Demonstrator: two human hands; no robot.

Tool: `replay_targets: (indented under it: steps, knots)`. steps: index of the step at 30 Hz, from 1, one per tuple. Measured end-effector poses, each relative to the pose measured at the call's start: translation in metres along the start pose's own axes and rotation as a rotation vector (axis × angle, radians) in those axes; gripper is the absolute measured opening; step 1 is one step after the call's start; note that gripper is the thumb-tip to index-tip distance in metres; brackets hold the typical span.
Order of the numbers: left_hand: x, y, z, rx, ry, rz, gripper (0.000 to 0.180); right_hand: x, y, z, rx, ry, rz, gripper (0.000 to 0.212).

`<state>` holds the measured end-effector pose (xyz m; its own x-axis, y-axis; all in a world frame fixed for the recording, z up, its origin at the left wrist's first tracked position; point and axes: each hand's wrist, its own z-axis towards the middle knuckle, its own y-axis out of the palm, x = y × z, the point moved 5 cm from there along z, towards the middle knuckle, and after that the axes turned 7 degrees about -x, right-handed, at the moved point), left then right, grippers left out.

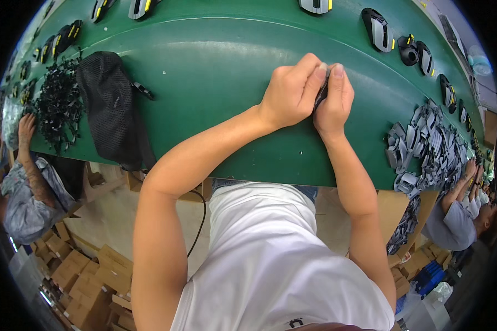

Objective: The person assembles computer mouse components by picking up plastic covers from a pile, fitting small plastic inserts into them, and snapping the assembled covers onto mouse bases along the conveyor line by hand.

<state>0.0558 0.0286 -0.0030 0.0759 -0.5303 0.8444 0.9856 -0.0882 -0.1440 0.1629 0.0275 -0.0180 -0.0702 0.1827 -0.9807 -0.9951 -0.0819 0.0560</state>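
Over the green worktop (215, 99), my left hand (288, 95) and my right hand (334, 105) meet with thumbs side by side. Both are closed on a small dark piece (321, 96) between them. Fingers cover most of it, so its kind cannot be made out. Left of my forearm lies a black mesh bag (106, 99), with a small black clip-like part (143, 91) at its right edge.
A heap of small black parts (59, 102) lies left of the bag; grey plastic pieces (425, 146) are piled at right. Black-grey-yellow pieces shaped like computer mice (377, 30) line the far side. Co-workers sit at both sides. Cardboard boxes (88, 284) stand below.
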Motion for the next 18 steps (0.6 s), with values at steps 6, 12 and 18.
replay_targets:
  steps: [6,12,18]
  knots:
    - [-0.008,0.0,-0.001,-0.03,-0.202,-0.164,0.022,-0.003,0.001,-0.002,-0.044,0.045,0.115,0.034]
    - [-0.022,-0.019,-0.002,0.103,-0.289,-0.136,0.021,0.005,0.005,0.0,-0.062,0.083,0.016,0.03]
    - [-0.026,-0.043,0.009,0.146,-0.279,-0.23,0.019,0.001,0.014,0.008,-0.201,-0.035,-0.115,0.031]
